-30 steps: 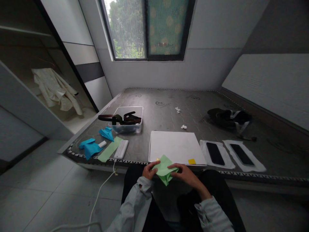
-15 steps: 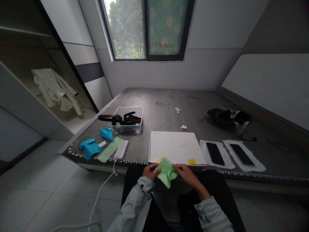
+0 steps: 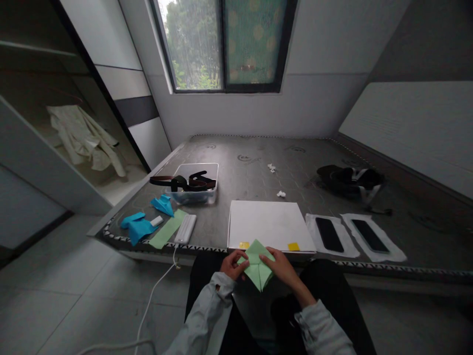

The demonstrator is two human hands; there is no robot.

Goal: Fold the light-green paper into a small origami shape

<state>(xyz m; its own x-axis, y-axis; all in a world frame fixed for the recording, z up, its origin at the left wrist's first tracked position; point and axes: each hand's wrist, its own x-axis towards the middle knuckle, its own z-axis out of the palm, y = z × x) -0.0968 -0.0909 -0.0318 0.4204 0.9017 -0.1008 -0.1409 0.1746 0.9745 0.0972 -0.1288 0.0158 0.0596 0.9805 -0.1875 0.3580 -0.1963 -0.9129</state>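
A folded piece of light green paper [image 3: 258, 268], now diamond-shaped with a crease down its lower half, is held over my lap. My left hand [image 3: 234, 265] pinches its left corner between thumb and fingers. On the right side, my right hand [image 3: 280, 267] grips it, the thumb lying on the front face and the other fingers behind. Just beyond the paper is a flat white box [image 3: 266, 224] with two yellow patches on its near edge.
Left on the mattress [image 3: 244, 182] lie blue folded papers [image 3: 140, 228], a green strip [image 3: 168, 230], a white power strip [image 3: 185, 229] and a clear bin [image 3: 195, 196] with belts. Two phones [image 3: 329, 235] on white sheets and a dark cap-like item [image 3: 349, 180] are at right.
The green paper has gone from a loose, puckered shape to a flatter diamond. My right hand has shifted left, its thumb now on the paper's face.
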